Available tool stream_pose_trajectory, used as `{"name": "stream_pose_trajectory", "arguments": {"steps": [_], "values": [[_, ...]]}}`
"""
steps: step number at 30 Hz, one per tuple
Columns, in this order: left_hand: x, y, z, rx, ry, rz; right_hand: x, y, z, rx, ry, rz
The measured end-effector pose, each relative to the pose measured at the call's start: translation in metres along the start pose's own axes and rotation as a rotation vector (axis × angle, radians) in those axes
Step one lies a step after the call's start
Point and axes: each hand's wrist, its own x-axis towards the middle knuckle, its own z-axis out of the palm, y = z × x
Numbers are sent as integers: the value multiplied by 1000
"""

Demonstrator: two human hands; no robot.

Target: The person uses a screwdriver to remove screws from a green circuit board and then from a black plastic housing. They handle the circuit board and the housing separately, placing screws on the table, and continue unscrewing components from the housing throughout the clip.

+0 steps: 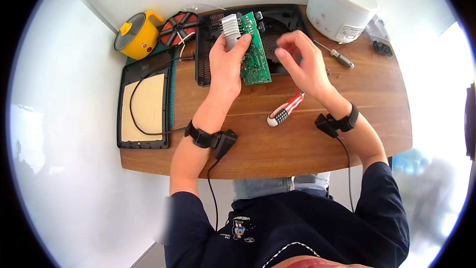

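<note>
My left hand (227, 64) grips a green circuit board (258, 64) by its silver finned heat sink (231, 26), thumb across the metal. The board stands tilted, solder side showing, above a black plastic housing (202, 74) with a round vented area. Just right of the board hovers my right hand (303, 62), fingers loosely curled, thumb a little apart from them; I see nothing held there. On the table below it lies a red, white and black screwdriver (286, 110).
A grey-handled screwdriver (342, 59) and small screws (328, 71) lie at right. Behind stands a white rice cooker (342, 7). At left are a yellow electric pot (139, 34), a red-and-black coil (179, 28) and a black-framed panel (144, 111) with a cable across it.
</note>
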Motion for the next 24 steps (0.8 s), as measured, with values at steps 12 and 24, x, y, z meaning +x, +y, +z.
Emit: {"name": "stream_pose_trajectory", "arguments": {"steps": [12,24], "values": [[35,4,41,367,87,116,47,20,18,506,10,333],[37,-10,36,343,21,77,49,33,7,-89,72,78]]}}
